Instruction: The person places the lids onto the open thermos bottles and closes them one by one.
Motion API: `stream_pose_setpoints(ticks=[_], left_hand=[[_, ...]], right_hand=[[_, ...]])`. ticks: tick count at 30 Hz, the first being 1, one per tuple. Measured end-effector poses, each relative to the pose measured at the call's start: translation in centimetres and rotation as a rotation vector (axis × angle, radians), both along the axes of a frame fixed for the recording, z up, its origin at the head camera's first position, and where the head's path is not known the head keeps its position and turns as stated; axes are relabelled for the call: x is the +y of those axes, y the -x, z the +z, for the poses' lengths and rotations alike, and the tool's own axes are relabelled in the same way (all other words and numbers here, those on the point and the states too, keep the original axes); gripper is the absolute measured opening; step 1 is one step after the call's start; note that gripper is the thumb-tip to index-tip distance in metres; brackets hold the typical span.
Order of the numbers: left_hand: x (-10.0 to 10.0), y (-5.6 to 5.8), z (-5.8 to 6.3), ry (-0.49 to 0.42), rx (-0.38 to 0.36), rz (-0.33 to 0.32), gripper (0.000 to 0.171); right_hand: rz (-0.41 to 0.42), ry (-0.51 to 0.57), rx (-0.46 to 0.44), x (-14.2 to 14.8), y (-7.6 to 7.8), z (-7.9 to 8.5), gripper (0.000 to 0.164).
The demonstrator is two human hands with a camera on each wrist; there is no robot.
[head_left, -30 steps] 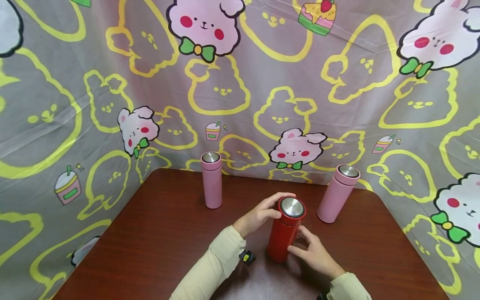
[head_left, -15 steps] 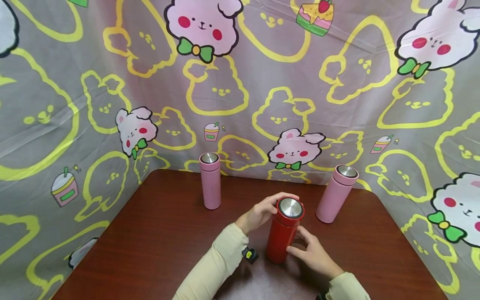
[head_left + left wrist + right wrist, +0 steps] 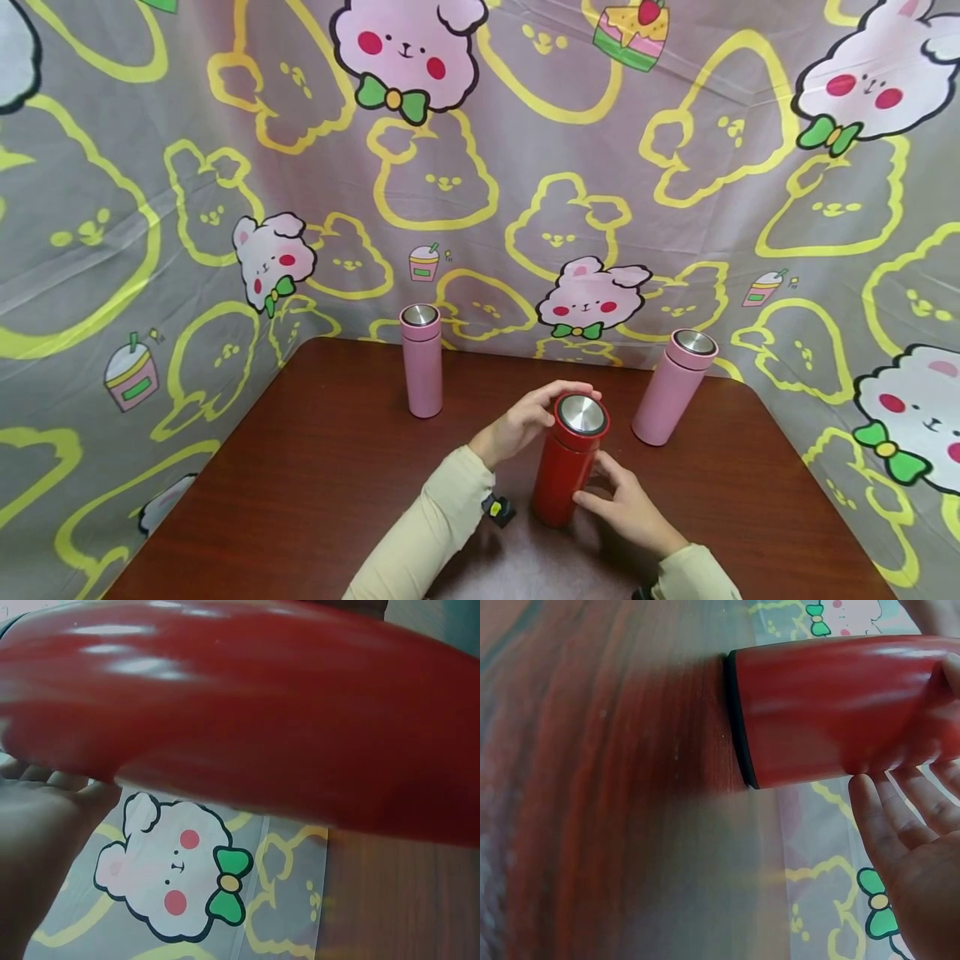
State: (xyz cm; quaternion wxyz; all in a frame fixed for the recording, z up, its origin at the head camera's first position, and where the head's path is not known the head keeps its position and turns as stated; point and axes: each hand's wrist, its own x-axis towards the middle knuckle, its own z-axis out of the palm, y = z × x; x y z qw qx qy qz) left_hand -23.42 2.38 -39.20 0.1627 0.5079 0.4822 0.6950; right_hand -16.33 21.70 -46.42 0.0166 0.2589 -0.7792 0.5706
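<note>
A red thermos [image 3: 561,477] with a silver-topped lid [image 3: 583,414] stands on the table near its front, black base ring [image 3: 739,720] down. My left hand [image 3: 521,422] grips the lid from the left, thumb at the near side and fingers reaching round behind it. Lower down, my right hand [image 3: 628,505] holds the body from the right, its thumb in front and the fingers partly hidden behind. In the left wrist view the thermos body [image 3: 262,712] fills the upper part. The right wrist view shows the fingertips [image 3: 861,787] against the red wall.
Two pink thermoses stand farther back, one [image 3: 423,367] to the left and one [image 3: 671,392] to the right. A cartoon-printed cloth [image 3: 480,250] hangs round the brown table [image 3: 300,475]. A dark strap-on camera [image 3: 498,509] sits by my left sleeve [image 3: 427,525].
My left fingers have shifted slightly to the right around the back of the lid, and the thumb slid a little. The right hand and the thermoses stay in place.
</note>
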Motion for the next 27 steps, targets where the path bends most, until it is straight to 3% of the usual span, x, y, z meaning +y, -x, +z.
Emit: stream_pose_setpoints(ticks=[6, 12, 19, 27], left_hand=[[-1.1, -0.8, 0.9, 0.019, 0.043, 0.116, 0.049], [-1.9, -0.8, 0.4, 0.127, 0.057, 0.254, 0.040], [-2.0, -1.3, -0.1, 0.250, 0.125, 0.388, 0.056], [-1.5, -2.1, 0.0, 0.331, 0.083, 0.506, 0.061]], right_hand=[[-0.013, -0.010, 0.024, -0.1, 0.0, 0.1, 0.045], [-0.010, -0.004, 0.030, -0.2, -0.1, 0.1, 0.045], [-0.007, -0.001, 0.039, -0.2, -0.2, 0.0, 0.045], [0.004, -0.009, 0.041, -0.2, -0.2, 0.1, 0.046]])
